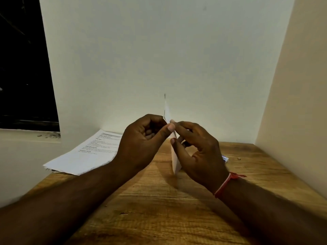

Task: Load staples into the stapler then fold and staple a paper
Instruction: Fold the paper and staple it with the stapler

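Observation:
A folded white paper [167, 110] stands edge-on above the wooden table [159, 206], almost vertical, with its lower end [175, 163] close to the tabletop. My left hand [141, 142] pinches the paper's edge between thumb and forefinger near the middle. My right hand [196, 151] pinches the same edge just below, thumb on the near side, a red band on its wrist. No stapler shows in this view; it may be hidden behind my right hand.
A stack of printed sheets [85, 154] lies at the table's back left, overhanging the edge. A small blue-and-white box [225, 158] peeks out behind my right hand. White walls close in at the back and right; a dark window is at the left.

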A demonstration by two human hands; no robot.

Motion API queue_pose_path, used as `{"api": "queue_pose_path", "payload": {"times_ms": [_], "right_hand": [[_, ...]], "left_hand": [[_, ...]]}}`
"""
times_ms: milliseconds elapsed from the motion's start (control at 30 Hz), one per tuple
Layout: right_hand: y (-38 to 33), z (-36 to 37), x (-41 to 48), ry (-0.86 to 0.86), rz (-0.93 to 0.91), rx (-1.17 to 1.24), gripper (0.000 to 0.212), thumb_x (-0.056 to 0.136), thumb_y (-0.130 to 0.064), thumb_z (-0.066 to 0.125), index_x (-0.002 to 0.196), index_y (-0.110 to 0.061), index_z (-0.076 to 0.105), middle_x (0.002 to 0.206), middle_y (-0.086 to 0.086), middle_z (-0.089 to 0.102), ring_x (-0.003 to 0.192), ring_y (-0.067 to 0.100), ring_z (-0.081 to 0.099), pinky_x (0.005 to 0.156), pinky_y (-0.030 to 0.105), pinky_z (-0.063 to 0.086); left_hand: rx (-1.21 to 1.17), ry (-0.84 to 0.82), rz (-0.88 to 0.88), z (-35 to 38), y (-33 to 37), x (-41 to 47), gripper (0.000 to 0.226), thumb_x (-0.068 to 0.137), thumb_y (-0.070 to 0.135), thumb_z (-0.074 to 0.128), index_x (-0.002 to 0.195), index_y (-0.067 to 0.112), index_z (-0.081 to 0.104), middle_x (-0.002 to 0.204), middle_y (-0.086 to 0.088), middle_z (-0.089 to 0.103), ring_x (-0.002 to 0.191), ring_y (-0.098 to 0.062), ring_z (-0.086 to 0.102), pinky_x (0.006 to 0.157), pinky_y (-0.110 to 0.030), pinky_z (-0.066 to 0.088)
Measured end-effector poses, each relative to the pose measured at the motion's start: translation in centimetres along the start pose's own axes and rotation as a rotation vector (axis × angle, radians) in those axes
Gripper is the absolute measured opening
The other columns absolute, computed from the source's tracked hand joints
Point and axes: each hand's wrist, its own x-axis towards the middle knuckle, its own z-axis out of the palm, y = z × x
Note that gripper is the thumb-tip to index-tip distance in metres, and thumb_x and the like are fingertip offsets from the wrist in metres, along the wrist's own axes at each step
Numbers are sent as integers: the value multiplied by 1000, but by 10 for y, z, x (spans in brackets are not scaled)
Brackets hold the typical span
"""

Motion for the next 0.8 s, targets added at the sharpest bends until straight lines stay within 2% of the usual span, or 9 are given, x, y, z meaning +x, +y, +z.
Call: {"api": "queue_pose_path", "payload": {"times_ms": [100,267,500,633,800], "right_hand": [[-4,-3,1,16,-7,14,49,102,-21,77,150,-21,68,133,-3,71,103,3,70,81,16,60],[-7,-9,5,12,26,18,43,105,-30,75,146,-20,71,134,-3,74,104,6,72,82,15,60],[-12,-11,8,22,69,76,41,104,-40,70,140,-22,74,130,-12,73,109,-3,70,81,12,58],[-14,-12,10,50,135,92,35,101,-49,72,127,-26,79,120,-17,78,106,-1,71,79,16,59],[-17,-13,12,99,180,108,23,105,-39,69,121,-25,79,109,-21,77,105,2,73,77,29,63]], "left_hand": [[0,-34,27,-3,2,2,19,105,30,75,115,16,82,104,2,87,102,-17,85,97,-40,68],[19,-60,45,-6,4,2,19,110,24,70,119,13,83,107,4,87,103,-11,85,98,-34,68],[-9,-60,34,-6,3,4,14,110,19,71,112,14,84,103,1,87,102,-16,85,98,-36,68],[121,-55,134,-5,6,0,12,107,21,76,113,21,86,106,9,87,107,-10,82,95,-23,63],[242,-62,289,-6,11,-3,12,104,18,79,114,25,84,106,15,83,105,-6,78,90,-8,53]]}}
